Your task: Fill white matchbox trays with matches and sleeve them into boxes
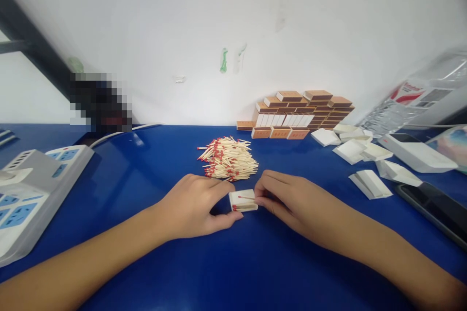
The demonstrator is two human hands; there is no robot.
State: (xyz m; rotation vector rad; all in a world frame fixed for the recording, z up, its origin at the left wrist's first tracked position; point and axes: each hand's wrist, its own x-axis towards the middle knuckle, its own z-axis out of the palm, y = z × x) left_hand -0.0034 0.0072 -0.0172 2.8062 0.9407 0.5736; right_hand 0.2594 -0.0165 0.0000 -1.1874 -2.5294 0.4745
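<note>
A small white matchbox tray (pixel 241 196) lies on the blue table between my hands, with a few red-tipped matches along its near side. My left hand (pixel 199 206) grips the tray's left end, thumb at the near side and fingers at the far side. Thumb and fingertips of my right hand (pixel 277 197) are pinched on a match (pixel 245 198) whose red head points left over the tray. Just beyond the tray is a loose heap of matches (pixel 231 158), most of the red heads facing left.
Stacked matchboxes (pixel 297 112) stand against the wall. To the right are several empty white trays (pixel 352 150), a dark phone (pixel 434 209), a white device (pixel 418 153) and a tilted plastic bottle (pixel 412 92). A power strip (pixel 40 194) sits at the left.
</note>
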